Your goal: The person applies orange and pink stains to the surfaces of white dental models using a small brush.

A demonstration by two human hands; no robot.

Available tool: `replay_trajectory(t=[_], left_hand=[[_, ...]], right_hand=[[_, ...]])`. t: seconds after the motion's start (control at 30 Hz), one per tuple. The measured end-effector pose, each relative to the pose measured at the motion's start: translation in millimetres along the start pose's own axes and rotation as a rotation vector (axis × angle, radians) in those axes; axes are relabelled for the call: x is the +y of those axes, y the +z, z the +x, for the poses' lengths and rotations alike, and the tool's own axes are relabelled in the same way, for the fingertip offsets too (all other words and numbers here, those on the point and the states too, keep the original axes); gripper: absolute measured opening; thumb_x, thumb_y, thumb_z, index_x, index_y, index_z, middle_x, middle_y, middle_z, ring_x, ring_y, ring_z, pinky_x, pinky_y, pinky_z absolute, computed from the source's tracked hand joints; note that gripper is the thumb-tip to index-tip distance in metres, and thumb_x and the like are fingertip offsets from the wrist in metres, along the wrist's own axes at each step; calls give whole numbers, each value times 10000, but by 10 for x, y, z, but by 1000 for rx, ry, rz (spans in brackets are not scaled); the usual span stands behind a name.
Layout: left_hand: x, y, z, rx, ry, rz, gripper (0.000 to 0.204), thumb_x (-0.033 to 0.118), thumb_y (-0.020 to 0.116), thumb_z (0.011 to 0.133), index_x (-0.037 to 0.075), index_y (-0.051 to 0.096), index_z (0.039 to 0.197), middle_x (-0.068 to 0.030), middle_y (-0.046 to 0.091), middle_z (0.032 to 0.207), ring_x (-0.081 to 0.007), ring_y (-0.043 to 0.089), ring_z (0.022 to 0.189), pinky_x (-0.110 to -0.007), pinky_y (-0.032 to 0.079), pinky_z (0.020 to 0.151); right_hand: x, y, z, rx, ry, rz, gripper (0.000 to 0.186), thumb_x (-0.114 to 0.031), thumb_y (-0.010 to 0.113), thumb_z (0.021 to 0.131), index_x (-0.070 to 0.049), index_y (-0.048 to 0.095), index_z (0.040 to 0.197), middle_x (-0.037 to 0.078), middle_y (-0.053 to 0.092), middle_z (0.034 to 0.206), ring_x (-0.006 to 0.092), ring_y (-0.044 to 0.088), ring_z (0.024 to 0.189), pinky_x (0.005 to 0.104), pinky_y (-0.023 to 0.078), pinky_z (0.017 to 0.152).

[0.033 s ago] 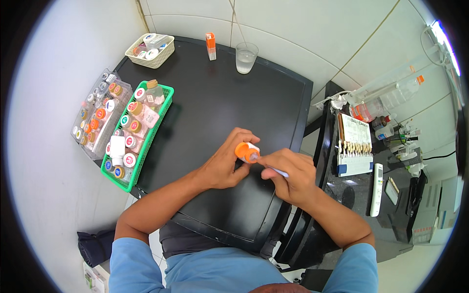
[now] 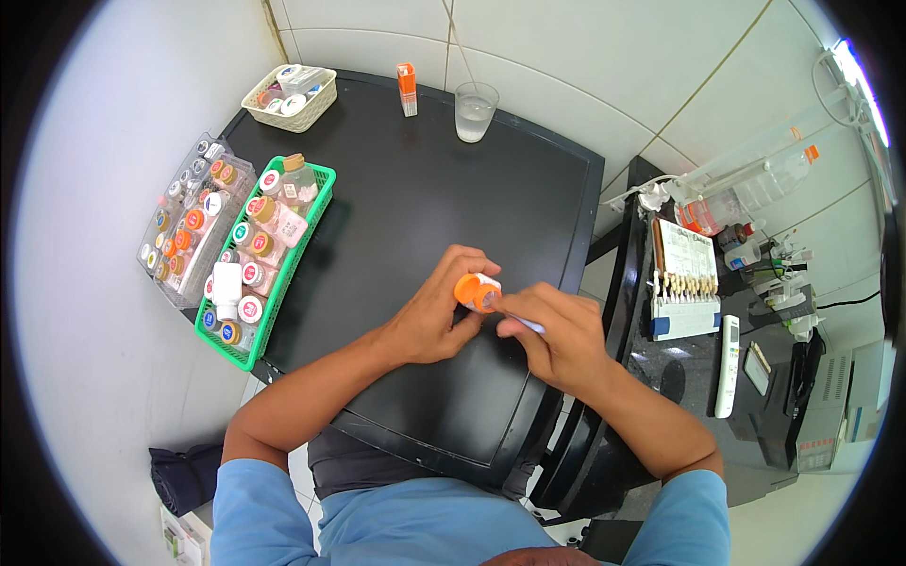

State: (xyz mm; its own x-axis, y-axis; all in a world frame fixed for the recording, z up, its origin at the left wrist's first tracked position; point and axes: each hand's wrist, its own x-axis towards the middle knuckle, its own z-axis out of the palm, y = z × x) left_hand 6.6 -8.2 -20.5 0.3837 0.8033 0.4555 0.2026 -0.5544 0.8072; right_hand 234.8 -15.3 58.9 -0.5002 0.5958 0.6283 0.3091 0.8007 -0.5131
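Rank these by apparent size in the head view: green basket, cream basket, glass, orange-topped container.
1. Green basket
2. Cream basket
3. Glass
4. Orange-topped container, visible part only; the left hand covers some.

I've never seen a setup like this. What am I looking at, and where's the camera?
There's no machine here: these are a person's bare hands, seen by a head-worn camera looking down. Its fisheye lens bends straight edges. The left hand holds a small orange-and-white container; the right hand holds a slim pale tool at its opening. On the black table sit a green basket of small bottles, a cream basket, an orange-and-white box and a clear glass.
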Motion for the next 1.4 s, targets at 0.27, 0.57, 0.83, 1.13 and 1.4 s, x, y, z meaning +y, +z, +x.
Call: replay_trajectory(t=[0.27,0.57,0.83,1.13,1.4], left_hand=[[-9,40,8,58,-12,-7,511,55,902,898,57,583,1297,-163,596,1317,-303,657,1156,-409,569,950],[-14,44,2,88,-59,-14,511,94,944,864,64,569,1209,-158,626,1282,-246,686,1048,-373,581,876],[-9,57,-36,87,-161,-104,599,132,942,905,87,448,1239,-141,695,1198,-223,713,984,-364,599,841],[-15,21,-8,20,-31,-42,643,110,932,907,66,503,1384,-141,588,1321,-248,645,1118,-378,554,938],[-22,16,-12,81,-10,-29,582,18,863,887,62,577,1392,-152,551,1341,-266,619,1155,-386,538,959]], right_hand=[[42,40,-50,-27,48,29,217,-167,861,954,-80,811,1146,78,730,894,263,696,672,368,517,591],[45,58,-45,-103,147,35,232,-203,858,962,-67,807,1144,83,726,872,260,683,649,367,514,584],[-23,-12,-10,-40,-76,85,240,-214,847,972,-29,801,1118,99,752,879,258,718,676,367,540,597],[20,59,-45,-92,72,27,246,-210,862,951,-47,795,1122,71,741,873,259,704,668,378,534,589],[4,-50,-22,-13,-56,39,233,-221,813,1011,-27,803,1140,88,761,901,240,724,673,336,525,586]])
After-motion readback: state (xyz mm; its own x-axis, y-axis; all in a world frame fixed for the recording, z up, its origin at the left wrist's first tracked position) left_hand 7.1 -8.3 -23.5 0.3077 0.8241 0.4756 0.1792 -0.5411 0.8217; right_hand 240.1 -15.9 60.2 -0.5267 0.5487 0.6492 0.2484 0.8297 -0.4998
